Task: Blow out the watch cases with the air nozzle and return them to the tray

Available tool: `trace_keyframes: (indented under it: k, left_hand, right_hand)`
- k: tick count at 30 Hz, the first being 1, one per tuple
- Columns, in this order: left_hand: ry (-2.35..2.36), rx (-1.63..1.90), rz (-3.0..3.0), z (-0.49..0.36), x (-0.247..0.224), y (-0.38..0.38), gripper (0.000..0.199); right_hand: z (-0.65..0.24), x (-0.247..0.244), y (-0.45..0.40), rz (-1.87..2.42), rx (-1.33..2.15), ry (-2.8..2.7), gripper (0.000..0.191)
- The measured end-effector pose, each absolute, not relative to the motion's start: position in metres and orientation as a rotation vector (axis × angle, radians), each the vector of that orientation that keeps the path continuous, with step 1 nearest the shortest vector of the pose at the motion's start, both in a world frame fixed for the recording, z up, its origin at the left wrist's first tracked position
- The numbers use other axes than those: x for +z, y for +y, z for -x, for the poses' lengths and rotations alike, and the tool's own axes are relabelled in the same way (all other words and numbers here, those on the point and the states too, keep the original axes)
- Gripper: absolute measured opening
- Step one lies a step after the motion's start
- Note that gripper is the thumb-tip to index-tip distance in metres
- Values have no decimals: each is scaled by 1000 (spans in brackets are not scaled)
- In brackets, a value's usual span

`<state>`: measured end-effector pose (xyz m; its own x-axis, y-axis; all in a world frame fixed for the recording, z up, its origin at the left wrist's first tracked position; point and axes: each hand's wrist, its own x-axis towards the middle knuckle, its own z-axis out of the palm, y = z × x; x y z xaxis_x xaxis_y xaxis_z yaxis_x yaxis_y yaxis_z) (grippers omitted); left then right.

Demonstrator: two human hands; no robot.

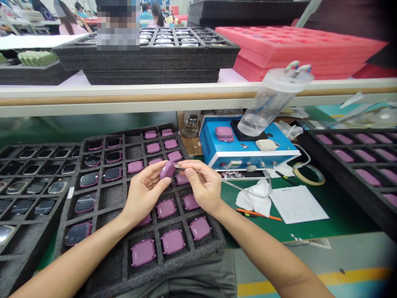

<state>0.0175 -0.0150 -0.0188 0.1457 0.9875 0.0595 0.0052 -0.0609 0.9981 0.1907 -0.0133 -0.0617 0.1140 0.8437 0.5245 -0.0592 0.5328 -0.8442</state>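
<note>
We are gripping a purple case (168, 170) in the left hand (144, 192) above the foam tray (111, 196), presumably steadying its edge for the tubed tool (179, 167) the right hand (205, 190) is pinching.

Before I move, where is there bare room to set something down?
Bare green table shows between the white sheet and the rightmost tray. It is crowded on the blue box and around the left hand and right hand.

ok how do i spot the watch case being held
Find the blue machine, then the black foam tray immediately left. Over its upper middle, the left hand pinches the purple watch case, beside the thin tool in the right hand. Unlike the purple cases in compartments, it is lifted and tilted.
</note>
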Motion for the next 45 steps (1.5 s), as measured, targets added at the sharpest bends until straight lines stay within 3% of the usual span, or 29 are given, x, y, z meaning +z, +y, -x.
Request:
trace_keyframes:
  k: [45]
  left_hand:
    - [1064, 1123, -1332, -17, -16, -15, 55]
  right_hand:
    - [-190, -61, -14, 792, 763, -1290, 15]
